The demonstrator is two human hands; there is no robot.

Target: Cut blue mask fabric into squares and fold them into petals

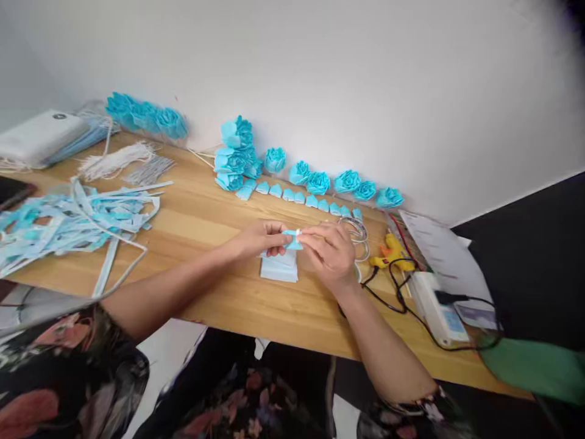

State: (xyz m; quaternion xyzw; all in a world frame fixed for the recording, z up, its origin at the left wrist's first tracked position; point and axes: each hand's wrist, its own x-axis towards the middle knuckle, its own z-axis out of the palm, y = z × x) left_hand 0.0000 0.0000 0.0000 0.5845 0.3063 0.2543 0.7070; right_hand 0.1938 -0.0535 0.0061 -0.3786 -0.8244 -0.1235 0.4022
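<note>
Both hands meet over the middle of the table. My left hand (269,239) pinches a small light-blue petal piece (293,245) between thumb and fingers. At its other end, my right hand (329,247) is closed on the same piece, with a bit of white showing at the fingertips. What that white bit is cannot be made out. Just beneath lies a stack of pale blue-white sheets (279,268), partly covered by the hands. Behind them, several cupped blue petals (300,197) stand in a row along the table.
Crumpled blue flowers (319,183) line the wall. A yellow glue gun (393,253), tape rolls (354,230) and a white power strip (437,308) with black cord are at right. A heap of blue-white strips (68,225) and bundled white cords (116,160) lie left on the wooden table (201,225).
</note>
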